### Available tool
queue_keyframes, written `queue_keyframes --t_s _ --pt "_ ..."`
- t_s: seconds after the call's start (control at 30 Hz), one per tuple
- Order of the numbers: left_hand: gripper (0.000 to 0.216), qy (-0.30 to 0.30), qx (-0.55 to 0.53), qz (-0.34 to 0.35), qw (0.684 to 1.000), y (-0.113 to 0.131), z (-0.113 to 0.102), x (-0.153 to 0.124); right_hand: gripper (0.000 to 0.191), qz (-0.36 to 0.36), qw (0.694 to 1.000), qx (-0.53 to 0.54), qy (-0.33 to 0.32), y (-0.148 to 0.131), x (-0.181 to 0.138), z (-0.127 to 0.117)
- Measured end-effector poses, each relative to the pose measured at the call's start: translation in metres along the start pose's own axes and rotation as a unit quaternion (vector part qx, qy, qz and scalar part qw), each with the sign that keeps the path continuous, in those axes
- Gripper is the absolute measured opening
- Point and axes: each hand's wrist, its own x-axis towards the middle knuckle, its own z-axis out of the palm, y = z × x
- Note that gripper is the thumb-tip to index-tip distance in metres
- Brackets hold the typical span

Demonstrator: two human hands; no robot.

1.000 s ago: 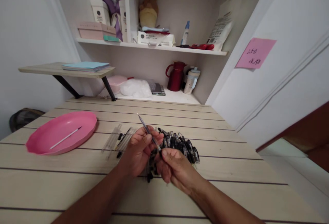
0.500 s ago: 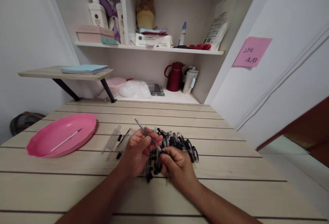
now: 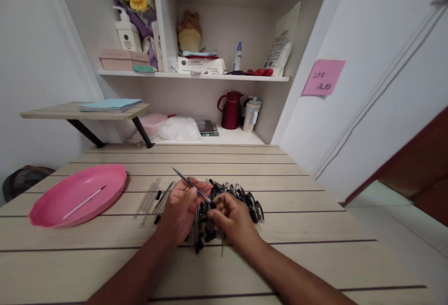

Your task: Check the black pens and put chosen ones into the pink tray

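A slim clear-barrelled pen (image 3: 191, 183) points up and to the left above the table. My left hand (image 3: 182, 207) is closed round the middle of its barrel. At the pen's lower end is a black part, and the thumb and fingers of my right hand (image 3: 233, 216) close on it. Beneath and behind both hands lies a pile of black-and-clear pen parts and caps (image 3: 250, 202), partly hidden by them. Left of my left hand, several clear tubes (image 3: 149, 197) lie loosely side by side with a few black pieces.
A pink scalloped tray (image 3: 45, 211) stands at the left, with a thin white pen refill (image 3: 84, 202) with a dark tip in it. Behind the table are a small raised shelf (image 3: 42, 110) with blue papers, a red jug (image 3: 231, 111) and a pale tumbler (image 3: 251, 116).
The camera view has shifted slightly, so the scene sits lower and further left. My right fingers have shifted at the pen's lower end, and its black part shows more. My left hand keeps its hold.
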Motion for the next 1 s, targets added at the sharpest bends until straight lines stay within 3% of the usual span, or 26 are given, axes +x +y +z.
queue_keyframes --t_s 0.07,0.13,0.2,0.27,0.37,0.43,0.5,0.6,0.8,0.87,1.0 --pt "0.014 0.002 0.002 0.0 1.0 -0.001 0.001 0.0 0.019 -0.089 0.989 -0.113 0.037 -0.003 -0.003 -0.003" --pt "0.015 0.003 0.005 -0.005 1.0 -0.001 0.002 -0.001 0.023 -0.132 0.979 -0.147 0.039 -0.003 -0.005 -0.004" --pt "0.017 0.002 0.006 -0.013 1.0 -0.002 0.003 -0.002 0.029 -0.086 0.994 -0.073 0.009 0.0 -0.006 -0.002" --pt "0.018 -0.004 0.005 -0.017 1.0 -0.002 0.003 -0.003 0.034 0.015 0.996 0.082 -0.039 0.005 -0.005 0.001" --pt "0.017 -0.016 0.007 -0.015 1.0 -0.003 0.002 -0.003 0.039 0.124 0.945 0.286 -0.101 0.011 -0.002 0.005" --pt "0.018 -0.022 0.003 -0.018 1.0 -0.003 0.001 -0.002 0.041 0.144 0.925 0.327 -0.128 0.011 -0.001 0.005" --pt "0.019 -0.021 -0.004 -0.018 1.0 -0.003 0.001 -0.001 0.044 0.146 0.932 0.307 -0.13 0.009 0.001 0.003" --pt "0.017 -0.013 -0.011 -0.011 1.0 -0.003 0.001 0.0 0.047 0.12 0.966 0.216 -0.078 0.007 0.003 -0.002" --pt "0.014 -0.015 -0.005 -0.004 1.0 -0.005 0.0 0.0 0.027 0.029 0.999 0.039 -0.008 0.01 -0.002 -0.005" --pt "0.015 -0.025 -0.008 -0.018 0.999 -0.005 -0.001 -0.001 0.028 0.026 0.997 0.058 -0.031 0.008 -0.004 -0.003" --pt "0.016 -0.04 -0.008 -0.023 0.999 -0.002 -0.001 -0.003 0.034 0.097 0.962 0.236 -0.096 0.006 -0.006 0.002"
